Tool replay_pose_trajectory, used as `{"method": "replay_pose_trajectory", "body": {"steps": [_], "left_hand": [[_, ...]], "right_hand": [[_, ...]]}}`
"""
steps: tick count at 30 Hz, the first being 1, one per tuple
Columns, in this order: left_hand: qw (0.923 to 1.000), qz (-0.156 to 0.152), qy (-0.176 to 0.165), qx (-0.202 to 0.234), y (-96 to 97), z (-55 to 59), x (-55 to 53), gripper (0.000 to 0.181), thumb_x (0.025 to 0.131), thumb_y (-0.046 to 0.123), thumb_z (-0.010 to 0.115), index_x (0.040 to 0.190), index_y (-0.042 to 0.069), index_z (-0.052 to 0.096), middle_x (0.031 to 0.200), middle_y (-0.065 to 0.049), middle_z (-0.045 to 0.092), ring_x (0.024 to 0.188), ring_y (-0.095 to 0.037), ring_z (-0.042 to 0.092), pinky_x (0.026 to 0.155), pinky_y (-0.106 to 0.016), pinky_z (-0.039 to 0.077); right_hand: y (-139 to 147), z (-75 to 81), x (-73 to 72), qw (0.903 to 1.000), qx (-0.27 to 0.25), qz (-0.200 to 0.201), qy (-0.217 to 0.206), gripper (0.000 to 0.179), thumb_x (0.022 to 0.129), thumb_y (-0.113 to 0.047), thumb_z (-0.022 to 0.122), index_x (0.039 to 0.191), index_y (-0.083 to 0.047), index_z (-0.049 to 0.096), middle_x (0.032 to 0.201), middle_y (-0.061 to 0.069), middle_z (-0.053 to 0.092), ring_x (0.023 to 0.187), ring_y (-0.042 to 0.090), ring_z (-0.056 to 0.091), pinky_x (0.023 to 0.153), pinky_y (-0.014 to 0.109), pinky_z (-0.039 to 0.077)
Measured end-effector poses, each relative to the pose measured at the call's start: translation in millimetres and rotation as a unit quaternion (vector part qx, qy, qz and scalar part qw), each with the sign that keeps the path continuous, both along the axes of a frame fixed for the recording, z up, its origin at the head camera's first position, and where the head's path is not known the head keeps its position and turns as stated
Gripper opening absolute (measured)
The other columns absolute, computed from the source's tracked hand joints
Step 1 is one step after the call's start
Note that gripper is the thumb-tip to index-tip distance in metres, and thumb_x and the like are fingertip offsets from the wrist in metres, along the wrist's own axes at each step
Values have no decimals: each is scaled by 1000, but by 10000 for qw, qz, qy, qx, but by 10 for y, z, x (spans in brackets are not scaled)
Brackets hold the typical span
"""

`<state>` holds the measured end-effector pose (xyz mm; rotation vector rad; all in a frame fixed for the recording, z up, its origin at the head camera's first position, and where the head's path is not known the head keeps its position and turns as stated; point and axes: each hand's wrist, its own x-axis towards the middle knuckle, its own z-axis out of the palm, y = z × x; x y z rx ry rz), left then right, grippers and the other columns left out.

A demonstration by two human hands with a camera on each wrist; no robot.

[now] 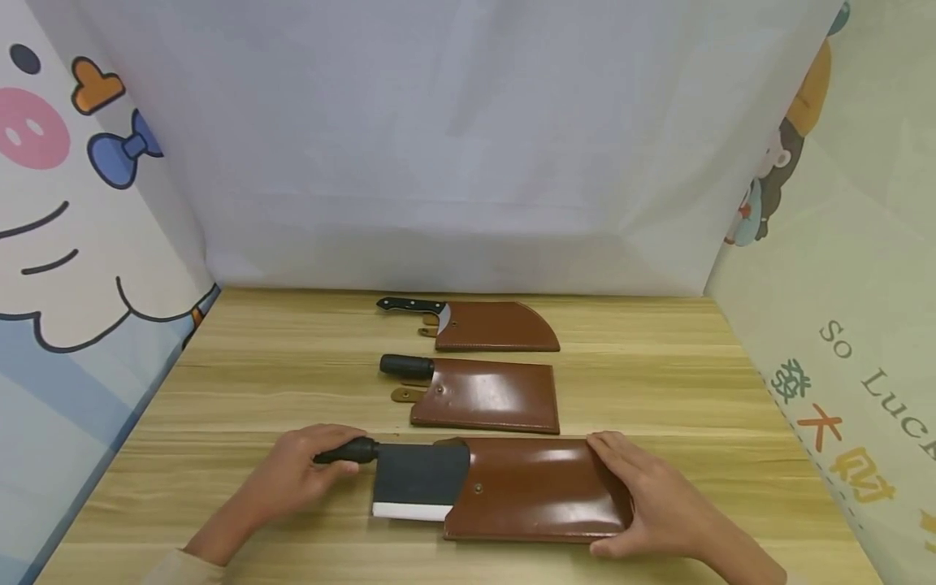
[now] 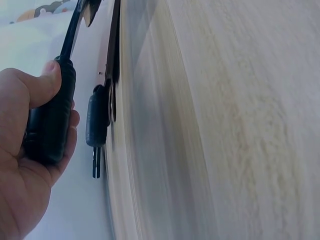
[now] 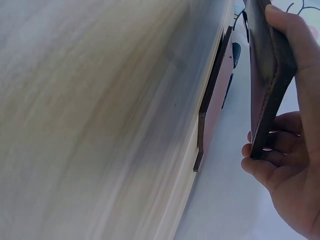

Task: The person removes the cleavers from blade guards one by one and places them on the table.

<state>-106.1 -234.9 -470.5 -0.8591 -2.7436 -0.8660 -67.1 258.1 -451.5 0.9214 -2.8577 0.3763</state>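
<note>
At the far left hangs a printed cloth with a pink snout and a blue bow, beside a wooden table. Next comes the person's left hand, thumb and fingers wrapped round the black handle of the nearest cleaver. To the right of that handle is the dark blade, with a bright strip along its edge facing the person; its right part is inside a brown sheath, its left part bare.

Beyond it, two sheathed knives lie on the table, handles to the left. The farthest knife has a black riveted handle and a brown sheath with a curved right end. The middle one has a plain black handle, a tan strap and a squarer brown sheath, lying just behind the nearest cleaver.

Farther right, the person's right hand grips the closed end of the nearest sheath, fingers on the far edge and thumb on the near one; the right wrist view shows that end raised off the wood. At the far right hangs a pale cloth with lettering and Chinese characters
</note>
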Motion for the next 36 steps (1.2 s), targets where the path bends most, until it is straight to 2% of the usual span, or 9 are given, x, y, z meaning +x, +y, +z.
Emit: {"method": "replay_pose_trajectory", "body": {"steps": [10,20,29,36], "left_hand": [[9995,-4,296,57,-113,30,13,38,85,17,84,122,11,75,118,0,75,104,-21,73,83,-41,61],[9990,-33,422,141,-185,138,16,42,81,13,86,122,10,75,117,-3,75,100,-23,74,78,-39,61],[9991,70,396,136,-278,143,40,43,80,12,87,121,13,76,117,-2,75,101,-19,73,78,-37,62],[9992,228,300,155,-356,184,66,43,81,11,86,122,11,75,117,-2,75,102,-18,73,79,-37,62]], "right_hand": [[113,11,7,9999,-62,29,158,122,61,-78,83,147,3,51,144,25,56,125,42,60,92,58,55],[176,28,43,9995,-145,13,274,123,59,-76,84,146,4,51,144,26,55,125,45,59,91,61,55],[258,29,75,9992,-204,-44,335,124,57,-74,87,147,2,50,144,24,55,122,42,62,89,57,57],[337,64,96,9991,-166,-101,375,125,56,-73,89,150,-1,48,144,22,55,121,39,63,88,56,57]]}}
